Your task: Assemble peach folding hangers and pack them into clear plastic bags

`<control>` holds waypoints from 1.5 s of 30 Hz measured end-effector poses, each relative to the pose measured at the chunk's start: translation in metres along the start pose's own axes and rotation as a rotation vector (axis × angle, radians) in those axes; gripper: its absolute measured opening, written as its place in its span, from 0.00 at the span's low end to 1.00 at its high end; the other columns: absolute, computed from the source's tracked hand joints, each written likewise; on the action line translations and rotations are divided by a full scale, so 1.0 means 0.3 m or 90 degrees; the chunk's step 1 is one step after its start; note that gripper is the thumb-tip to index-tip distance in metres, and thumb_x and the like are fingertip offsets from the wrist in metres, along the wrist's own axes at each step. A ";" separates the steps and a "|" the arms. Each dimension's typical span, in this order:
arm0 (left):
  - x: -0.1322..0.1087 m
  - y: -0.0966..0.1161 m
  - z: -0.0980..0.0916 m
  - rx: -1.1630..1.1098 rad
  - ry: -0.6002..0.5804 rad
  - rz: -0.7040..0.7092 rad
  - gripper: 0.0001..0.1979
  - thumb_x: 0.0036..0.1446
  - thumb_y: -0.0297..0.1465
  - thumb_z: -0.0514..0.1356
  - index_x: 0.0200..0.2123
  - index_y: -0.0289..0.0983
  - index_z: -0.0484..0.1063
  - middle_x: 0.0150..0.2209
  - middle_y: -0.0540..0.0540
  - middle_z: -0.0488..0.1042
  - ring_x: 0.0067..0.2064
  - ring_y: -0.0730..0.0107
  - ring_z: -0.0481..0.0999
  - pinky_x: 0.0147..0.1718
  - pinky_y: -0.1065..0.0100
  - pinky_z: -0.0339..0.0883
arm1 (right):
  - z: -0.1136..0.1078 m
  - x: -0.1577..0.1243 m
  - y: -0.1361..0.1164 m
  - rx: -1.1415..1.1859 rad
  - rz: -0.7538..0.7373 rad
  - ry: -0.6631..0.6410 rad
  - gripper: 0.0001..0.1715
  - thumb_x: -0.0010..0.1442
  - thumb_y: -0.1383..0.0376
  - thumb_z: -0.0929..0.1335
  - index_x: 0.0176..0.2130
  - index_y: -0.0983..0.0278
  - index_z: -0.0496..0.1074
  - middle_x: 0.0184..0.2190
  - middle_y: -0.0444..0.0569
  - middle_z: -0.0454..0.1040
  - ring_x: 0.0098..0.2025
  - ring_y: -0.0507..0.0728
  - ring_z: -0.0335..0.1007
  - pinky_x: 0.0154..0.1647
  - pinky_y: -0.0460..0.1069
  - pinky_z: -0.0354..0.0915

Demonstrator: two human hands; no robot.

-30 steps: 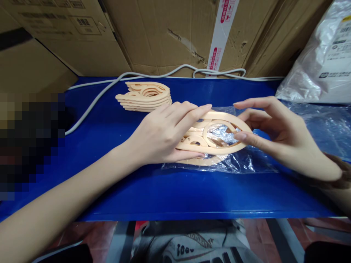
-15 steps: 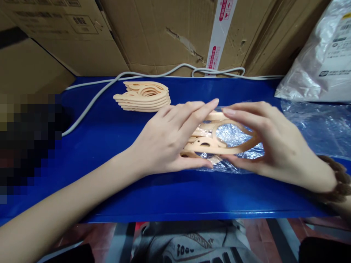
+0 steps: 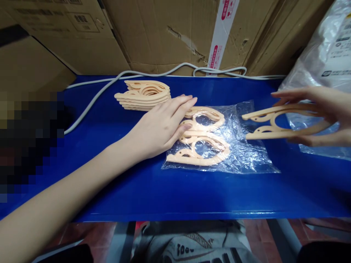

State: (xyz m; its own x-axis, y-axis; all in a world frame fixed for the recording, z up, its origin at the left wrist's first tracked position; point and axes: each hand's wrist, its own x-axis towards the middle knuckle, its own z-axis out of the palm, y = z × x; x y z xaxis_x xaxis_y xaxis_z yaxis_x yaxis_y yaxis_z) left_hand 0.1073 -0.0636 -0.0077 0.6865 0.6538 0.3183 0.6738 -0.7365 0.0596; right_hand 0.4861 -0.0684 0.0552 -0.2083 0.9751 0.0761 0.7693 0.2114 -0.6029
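My right hand (image 3: 336, 115) grips the rounded end of a beige folded clothes hanger (image 3: 270, 135), held above the table to the right of a clear plastic bag (image 3: 249, 157). Two similar hangers (image 3: 210, 161) lie side by side in or under the shiny film of that bag. My left hand (image 3: 156, 128) rests palm down over the bag's left part, fingers stretched out, hiding part of the upper hanger. Just behind the left hand is a neat stack of several folded hangers (image 3: 146, 103).
The blue table (image 3: 115, 190) has a white cable (image 3: 95, 96) along its back. Cardboard boxes (image 3: 153, 40) stand behind it. At the right is a white plastic package (image 3: 323, 62) with more clear film (image 3: 315, 148) in front.
My right hand has moved right, away from the bag, with one hanger in its grip. The left hand has shifted slightly left, and the bagged hangers now show.
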 end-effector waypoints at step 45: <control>0.001 -0.026 0.019 -0.123 0.004 0.050 0.33 0.62 0.52 0.59 0.59 0.32 0.69 0.56 0.35 0.70 0.55 0.49 0.69 0.56 0.51 0.63 | 0.238 0.038 -0.092 0.096 -0.219 -0.137 0.33 0.60 0.50 0.73 0.61 0.54 0.68 0.47 0.47 0.77 0.45 0.58 0.74 0.48 0.55 0.70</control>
State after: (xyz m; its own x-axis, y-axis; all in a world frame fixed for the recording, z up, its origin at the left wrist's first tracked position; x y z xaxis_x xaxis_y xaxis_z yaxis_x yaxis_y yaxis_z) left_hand 0.1038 -0.0568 -0.0133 0.7327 0.5922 0.3354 0.5526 -0.8053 0.2147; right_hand 0.4192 -0.0678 0.0160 -0.5710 0.8096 0.1358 0.5388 0.4944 -0.6820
